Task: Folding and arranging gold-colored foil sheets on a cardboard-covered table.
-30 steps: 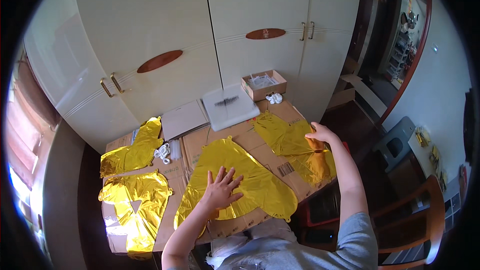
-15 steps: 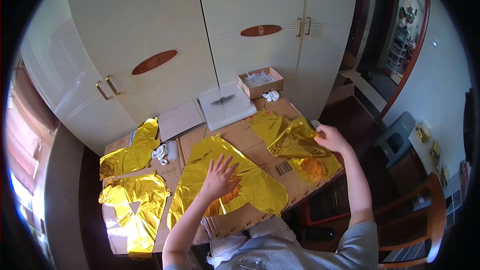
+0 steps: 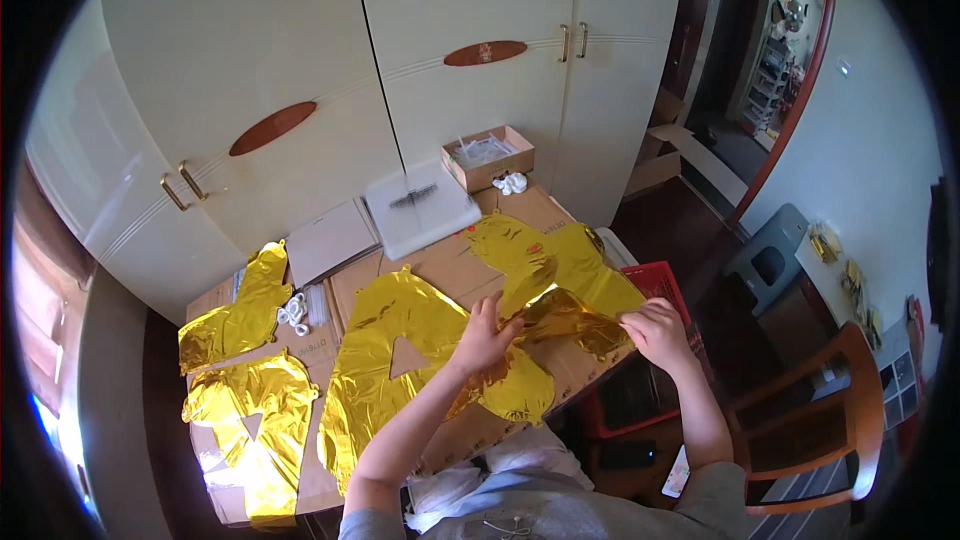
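Between my hands hangs the lower part of a flat gold foil balloon (image 3: 575, 270), creased and partly lifted at the table's right side. My right hand (image 3: 658, 333) pinches its right-hand edge. With bent fingers, my left hand (image 3: 485, 338) grips its left edge, above another balloon. That wide gold foil balloon with a triangular hole (image 3: 370, 325) lies flat in the middle, partly covered by my left forearm. Two more flat foil balloons rest at the left: a bent one (image 3: 255, 300) behind, and one with a small triangular hole (image 3: 270, 385) nearer me.
Cardboard (image 3: 440, 445) covers the table. Along the back are grey boards (image 3: 330, 240), a white translucent lid (image 3: 425, 220), a box of clear strips (image 3: 490, 155) and white ribbon bundles (image 3: 510, 183). A red crate (image 3: 655, 285), wooden chair (image 3: 800, 420) and grey stool (image 3: 770, 255) stand at right.
My left hand has moved right from the middle balloon to the right-hand balloon and taken its edge. My right hand has come lower, stretching the foil between both hands. The view has shifted right.
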Demonstrator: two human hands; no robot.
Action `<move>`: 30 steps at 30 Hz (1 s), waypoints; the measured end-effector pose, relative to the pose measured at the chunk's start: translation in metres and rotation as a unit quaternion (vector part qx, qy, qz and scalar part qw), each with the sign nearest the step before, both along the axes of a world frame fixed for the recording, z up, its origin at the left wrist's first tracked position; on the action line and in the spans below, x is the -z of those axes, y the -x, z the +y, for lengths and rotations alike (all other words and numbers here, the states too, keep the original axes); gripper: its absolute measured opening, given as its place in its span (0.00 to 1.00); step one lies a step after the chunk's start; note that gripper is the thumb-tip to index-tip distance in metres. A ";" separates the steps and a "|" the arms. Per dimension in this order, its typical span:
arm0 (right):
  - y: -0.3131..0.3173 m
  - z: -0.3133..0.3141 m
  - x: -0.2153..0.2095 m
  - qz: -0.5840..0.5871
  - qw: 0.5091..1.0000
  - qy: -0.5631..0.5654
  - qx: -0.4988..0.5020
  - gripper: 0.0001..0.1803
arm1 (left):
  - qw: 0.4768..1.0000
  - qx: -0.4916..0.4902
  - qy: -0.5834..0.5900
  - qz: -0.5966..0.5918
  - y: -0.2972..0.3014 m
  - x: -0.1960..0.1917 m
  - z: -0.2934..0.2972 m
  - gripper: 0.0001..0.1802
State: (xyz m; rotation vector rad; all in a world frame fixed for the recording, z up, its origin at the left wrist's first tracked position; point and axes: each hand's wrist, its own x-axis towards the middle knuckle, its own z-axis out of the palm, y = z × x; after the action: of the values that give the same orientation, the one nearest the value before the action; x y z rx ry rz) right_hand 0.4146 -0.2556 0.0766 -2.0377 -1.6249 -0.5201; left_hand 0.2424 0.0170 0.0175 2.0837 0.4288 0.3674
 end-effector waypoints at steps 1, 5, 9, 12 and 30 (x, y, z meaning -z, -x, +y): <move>0.003 0.000 -0.001 0.017 0.999 -0.029 0.009 0.06 | 0.999 -0.017 0.047 0.007 -0.001 0.000 -0.002 0.37; 0.016 0.000 -0.010 0.032 0.994 -0.102 0.013 0.08 | 0.921 -0.037 0.385 -0.041 0.001 -0.001 -0.013 0.42; 0.040 0.008 -0.028 0.003 0.992 -0.121 -0.045 0.09 | 0.807 -0.053 0.584 -0.063 0.003 -0.010 -0.016 0.41; 0.069 0.020 -0.036 -0.056 0.987 -0.103 -0.111 0.06 | 0.769 -0.058 0.628 -0.104 0.001 -0.010 -0.010 0.43; 0.199 0.079 0.044 -0.077 0.948 0.019 -0.308 0.10 | 0.942 -0.172 0.183 -0.221 0.135 -0.018 0.082 0.40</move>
State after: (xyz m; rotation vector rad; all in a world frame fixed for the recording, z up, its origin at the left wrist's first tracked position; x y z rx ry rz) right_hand 0.2151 -0.1764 0.0327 -1.4155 -2.2440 -0.4190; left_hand 0.1077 0.0995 0.0356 1.5043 0.5418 0.8731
